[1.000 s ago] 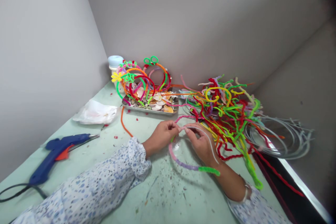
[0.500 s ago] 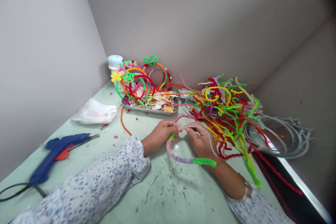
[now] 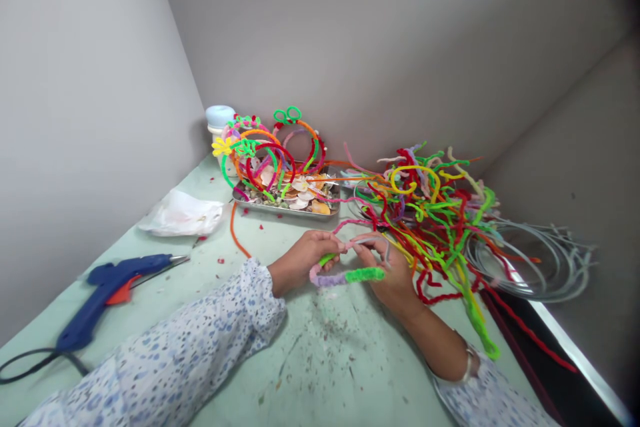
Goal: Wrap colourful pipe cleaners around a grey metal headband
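Both hands meet at the middle of the table, working on a headband part-covered in green, pink and purple pipe cleaner. My left hand is closed, pinching the band beside a bright green stretch. The fingers of my right hand pinch a pink section just to the right of it. A bare grey length of the band arches over my right fingers. The wrapped end, thick and green, hangs in front of my right palm. Exactly how the pink fibre lies between the fingertips is hidden.
Behind the hands stands a metal tray of shells, with several wrapped headbands on it. Loose pipe cleaners heap at the right beside coiled grey bands. A blue glue gun, plastic bag and lidded container are left.
The wrapped end of the headband has swung up and left, turning between my fingers. The bare grey part has tilted as well. My hands stay in nearly the same place.
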The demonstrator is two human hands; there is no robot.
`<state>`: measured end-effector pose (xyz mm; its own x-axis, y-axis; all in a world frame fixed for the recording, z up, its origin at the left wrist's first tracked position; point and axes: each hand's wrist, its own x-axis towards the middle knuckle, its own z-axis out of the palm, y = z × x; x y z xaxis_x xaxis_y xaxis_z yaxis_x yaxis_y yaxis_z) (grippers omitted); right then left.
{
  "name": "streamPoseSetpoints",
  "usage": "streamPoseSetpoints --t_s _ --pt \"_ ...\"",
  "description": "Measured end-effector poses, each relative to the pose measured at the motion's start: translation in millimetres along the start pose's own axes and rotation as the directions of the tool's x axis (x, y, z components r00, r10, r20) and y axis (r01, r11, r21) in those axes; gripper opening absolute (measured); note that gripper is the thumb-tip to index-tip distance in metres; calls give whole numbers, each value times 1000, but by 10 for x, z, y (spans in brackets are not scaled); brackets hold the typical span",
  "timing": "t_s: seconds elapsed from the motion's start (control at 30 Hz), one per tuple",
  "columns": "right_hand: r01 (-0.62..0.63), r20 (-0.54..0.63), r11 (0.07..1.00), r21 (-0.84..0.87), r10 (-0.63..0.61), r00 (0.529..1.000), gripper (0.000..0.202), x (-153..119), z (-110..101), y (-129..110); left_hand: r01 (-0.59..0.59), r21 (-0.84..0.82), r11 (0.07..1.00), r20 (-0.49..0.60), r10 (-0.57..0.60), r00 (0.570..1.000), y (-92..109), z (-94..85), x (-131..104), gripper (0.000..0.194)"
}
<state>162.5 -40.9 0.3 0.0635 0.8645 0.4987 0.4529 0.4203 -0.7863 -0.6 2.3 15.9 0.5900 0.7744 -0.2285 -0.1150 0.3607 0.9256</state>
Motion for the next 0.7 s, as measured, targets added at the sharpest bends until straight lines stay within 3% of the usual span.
streamPoseSetpoints --t_s 0.2,0.3,0.4,0.5,0.6,0.7 --pt "10 -5 1000 -17 -11 1000 11 -1 6 5 25 -45 999 39 -23 999 17 -15 -4 19" --pt "22 -48 998 -54 -25 999 11 8 15 -11 -27 -54 998 34 29 999 14 -15 -2 19" --pt "35 -152 992 -120 -53 987 19 11 10 -15 -79 -62 995 -45 76 996 2 -11 15 18" --pt "33 -237 987 -155 -70 969 13 7 1 -27 -152 -16 988 -153 147 977 -10 -5 33 16" --pt "-6 -159 998 -69 -5 987 10 0 4 -48 -239 76 968 -170 249 953 -14 3 32 15" --pt "-137 -28 985 110 141 990 17 -2 10 -45 -259 169 951 -149 284 947 -3 10 8 16"
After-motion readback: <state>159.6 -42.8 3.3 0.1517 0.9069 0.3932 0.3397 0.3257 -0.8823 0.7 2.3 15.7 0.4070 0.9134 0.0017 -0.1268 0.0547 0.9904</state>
